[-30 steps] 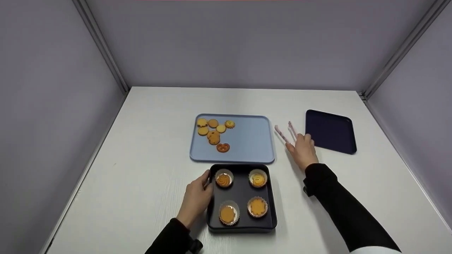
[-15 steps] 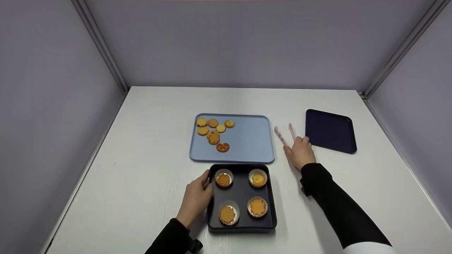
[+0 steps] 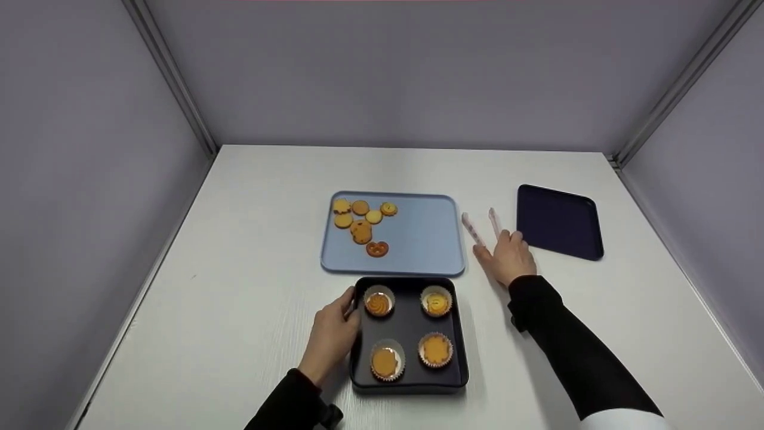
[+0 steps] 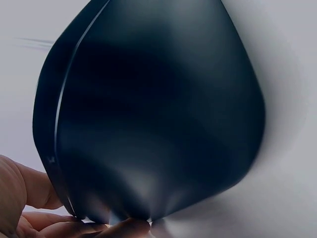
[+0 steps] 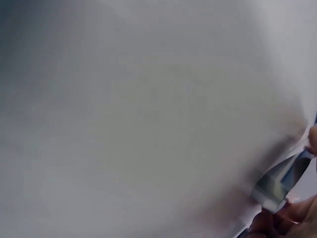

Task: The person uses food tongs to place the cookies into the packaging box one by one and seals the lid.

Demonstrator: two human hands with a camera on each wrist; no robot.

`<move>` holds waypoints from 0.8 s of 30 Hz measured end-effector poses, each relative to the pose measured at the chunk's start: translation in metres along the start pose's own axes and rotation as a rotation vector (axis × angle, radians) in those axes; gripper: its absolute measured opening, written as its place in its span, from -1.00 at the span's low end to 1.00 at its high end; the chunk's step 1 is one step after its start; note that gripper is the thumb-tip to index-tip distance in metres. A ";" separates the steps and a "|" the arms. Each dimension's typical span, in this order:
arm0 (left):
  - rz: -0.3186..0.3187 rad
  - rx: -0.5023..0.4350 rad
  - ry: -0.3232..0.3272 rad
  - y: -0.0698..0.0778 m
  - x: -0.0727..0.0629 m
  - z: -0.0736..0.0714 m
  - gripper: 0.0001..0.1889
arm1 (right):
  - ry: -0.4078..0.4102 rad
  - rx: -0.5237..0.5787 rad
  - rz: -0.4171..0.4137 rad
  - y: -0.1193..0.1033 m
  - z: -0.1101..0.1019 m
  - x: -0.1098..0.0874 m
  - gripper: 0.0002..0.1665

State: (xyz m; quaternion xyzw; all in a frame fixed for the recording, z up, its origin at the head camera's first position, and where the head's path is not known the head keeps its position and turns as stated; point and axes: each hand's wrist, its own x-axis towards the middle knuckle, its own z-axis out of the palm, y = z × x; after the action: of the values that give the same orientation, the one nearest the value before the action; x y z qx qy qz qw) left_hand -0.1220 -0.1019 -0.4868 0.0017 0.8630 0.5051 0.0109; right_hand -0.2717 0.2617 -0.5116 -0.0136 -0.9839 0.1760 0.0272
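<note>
My left hand [image 3: 330, 334] grips the left side of a deep black baking tin [image 3: 407, 331]; in the left wrist view, the thumb is at the rim and the fingers lie along the wall. Four paper cups, each with a cookie [image 3: 436, 349], stand inside it. My right hand [image 3: 510, 260] is down near the table, thumb and fingers either side of a pair of pink-patterned tongs [image 3: 471, 228]. Their arms are spread, tips pointing away from me. The shiny bent end of the tongs [image 5: 276, 191] shows between thumb and fingers in the right wrist view.
Beyond the tin lies a light blue tray [image 3: 424, 236] with several cookies at its left and a pretzel [image 3: 376, 249] near its front. A dark navy tray [image 3: 558, 221] lies right of the tongs. Grey walls surround the white table [image 3: 239, 239].
My right hand has shifted slightly left and lower, its thumb moving outward; the tongs' arms have spread a little wider. The left hand and the tin have stayed still.
</note>
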 end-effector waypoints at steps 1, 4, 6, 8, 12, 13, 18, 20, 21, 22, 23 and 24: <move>0.000 -0.001 0.000 0.000 0.000 0.000 -0.47 | 0.001 -0.015 -0.007 0.000 -0.001 0.000 -0.07; 0.004 0.002 -0.001 -0.001 0.000 0.001 -0.46 | 0.025 -0.051 -0.034 0.002 -0.007 0.001 -0.02; 0.007 0.005 -0.001 -0.001 0.000 0.001 -0.46 | 0.053 -0.066 -0.054 0.005 -0.010 0.002 -0.05; 0.010 0.004 -0.001 -0.002 0.000 0.001 -0.45 | 0.089 -0.074 -0.070 0.010 -0.014 0.004 -0.08; 0.013 0.002 -0.001 -0.002 0.000 0.001 -0.45 | 0.141 -0.076 -0.116 0.021 -0.021 0.005 -0.13; 0.012 0.001 -0.002 -0.002 0.000 0.000 -0.45 | 0.148 -0.080 -0.130 0.025 -0.023 0.004 -0.13; 0.001 -0.003 -0.013 -0.001 0.000 0.000 -0.45 | 0.132 -0.119 -0.180 0.041 -0.032 0.003 -0.10; -0.001 -0.006 -0.013 -0.001 0.000 0.000 -0.45 | 0.104 -0.128 -0.175 0.049 -0.035 0.003 -0.08; -0.001 -0.008 -0.012 -0.001 0.000 0.000 -0.45 | 0.088 -0.130 -0.168 0.053 -0.037 0.003 -0.06; 0.000 -0.008 -0.011 -0.001 0.000 0.000 -0.45 | 0.070 -0.125 -0.159 0.057 -0.039 0.002 -0.05; 0.000 -0.007 -0.010 -0.001 0.000 0.000 -0.45 | 0.054 -0.121 -0.147 0.062 -0.041 0.001 -0.04; 0.003 -0.006 -0.009 -0.001 0.000 0.000 -0.46 | 0.037 -0.119 -0.134 0.066 -0.042 0.000 -0.04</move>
State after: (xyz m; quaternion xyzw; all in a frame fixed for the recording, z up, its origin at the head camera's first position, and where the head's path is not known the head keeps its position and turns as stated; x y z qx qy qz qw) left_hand -0.1217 -0.1025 -0.4878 0.0050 0.8615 0.5075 0.0142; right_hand -0.2683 0.3380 -0.4948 0.0476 -0.9907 0.1147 0.0562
